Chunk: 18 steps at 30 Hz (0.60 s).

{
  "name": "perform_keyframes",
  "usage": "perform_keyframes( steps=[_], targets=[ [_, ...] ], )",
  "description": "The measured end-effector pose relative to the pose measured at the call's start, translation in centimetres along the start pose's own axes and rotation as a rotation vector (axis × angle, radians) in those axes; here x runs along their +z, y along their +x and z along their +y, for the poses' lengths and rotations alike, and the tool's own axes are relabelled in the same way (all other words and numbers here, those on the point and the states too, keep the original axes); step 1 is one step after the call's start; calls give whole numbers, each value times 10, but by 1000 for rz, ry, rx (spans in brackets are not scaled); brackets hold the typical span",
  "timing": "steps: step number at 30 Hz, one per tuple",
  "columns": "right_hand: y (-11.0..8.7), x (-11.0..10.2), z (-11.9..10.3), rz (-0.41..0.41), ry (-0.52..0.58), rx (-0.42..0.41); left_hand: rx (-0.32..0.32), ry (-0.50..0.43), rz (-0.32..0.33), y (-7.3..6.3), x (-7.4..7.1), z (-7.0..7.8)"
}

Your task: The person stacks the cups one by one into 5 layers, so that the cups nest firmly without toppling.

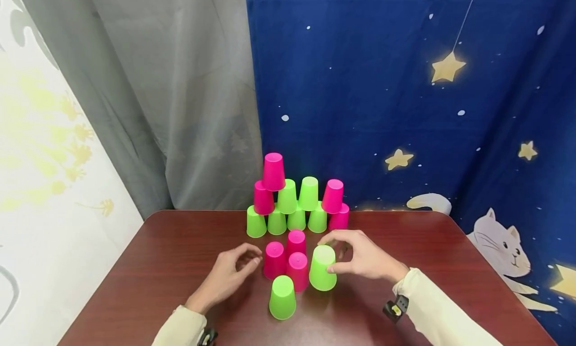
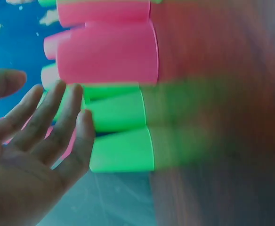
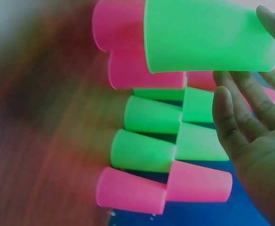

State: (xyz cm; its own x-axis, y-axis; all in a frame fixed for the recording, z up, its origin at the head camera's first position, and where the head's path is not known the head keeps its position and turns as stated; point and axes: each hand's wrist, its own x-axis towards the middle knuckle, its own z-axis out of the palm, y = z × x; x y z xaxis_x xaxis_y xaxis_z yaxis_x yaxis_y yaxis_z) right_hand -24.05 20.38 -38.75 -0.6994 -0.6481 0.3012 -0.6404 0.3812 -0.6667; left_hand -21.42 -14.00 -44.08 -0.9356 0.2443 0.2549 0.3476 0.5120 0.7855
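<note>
One green cup (image 1: 322,270), mouth down, its long axis roughly upright, is pinched by the right hand (image 1: 366,256) just right of three pink cups (image 1: 297,272); the left hand (image 1: 227,275), holding nothing, sits at their left.

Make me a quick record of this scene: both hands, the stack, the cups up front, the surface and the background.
Right hand: holds a green cup between thumb and fingers
Left hand: holds nothing, beside the front pink cups
Rear stack: ten cups upside down, rows of five, four, one
Top cup: pink, left of center
Nearest cup: green
Surface: reddish-brown table
Background: gray curtain, blue curtain
</note>
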Motion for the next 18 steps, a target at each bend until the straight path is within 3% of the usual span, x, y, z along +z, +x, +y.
perform_keyframes(
  steps=[4,10,18],
  targets=[
    [7,-12,-4,16,-29,18,16,-32,-91,-12,12,9],
    [19,-27,-10,34,-79,40,47,35,-178,-24,21,15],
    [38,-42,-12,66,-91,86,111,59,-229,-28,32,17]
  ],
)
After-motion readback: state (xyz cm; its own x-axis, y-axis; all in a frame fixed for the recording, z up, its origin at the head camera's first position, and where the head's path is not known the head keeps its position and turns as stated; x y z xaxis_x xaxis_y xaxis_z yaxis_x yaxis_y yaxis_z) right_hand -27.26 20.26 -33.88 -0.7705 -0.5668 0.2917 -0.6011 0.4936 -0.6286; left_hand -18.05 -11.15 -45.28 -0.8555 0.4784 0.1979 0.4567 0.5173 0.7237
